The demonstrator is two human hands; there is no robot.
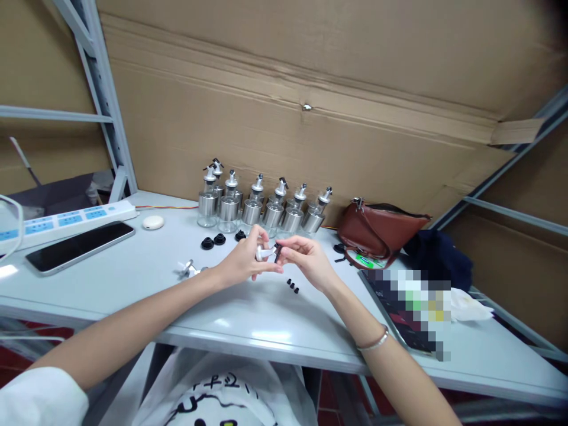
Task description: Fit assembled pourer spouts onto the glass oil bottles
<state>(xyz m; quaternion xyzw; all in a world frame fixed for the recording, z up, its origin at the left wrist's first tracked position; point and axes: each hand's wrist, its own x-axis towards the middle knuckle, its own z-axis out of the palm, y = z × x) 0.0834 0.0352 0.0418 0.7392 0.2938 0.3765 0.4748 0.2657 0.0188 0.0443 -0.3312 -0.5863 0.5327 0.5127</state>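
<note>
My left hand is closed round a white pourer spout, held just above the table. Between the fingertips of my right hand is a small black flip cap, pressed against the spout's end. Several tiny black caps lie on the table below my right hand. By my left wrist rest some loose white and metal spout parts. Black ribbed stoppers sit beyond my left forearm. Behind my hands stand several glass bottles with steel bands, topped with pourer spouts.
On the left are a power strip, a phone and a round white case. To the right are a brown leather bag, a partly blurred tablet and a white tissue. Cardboard walls the back.
</note>
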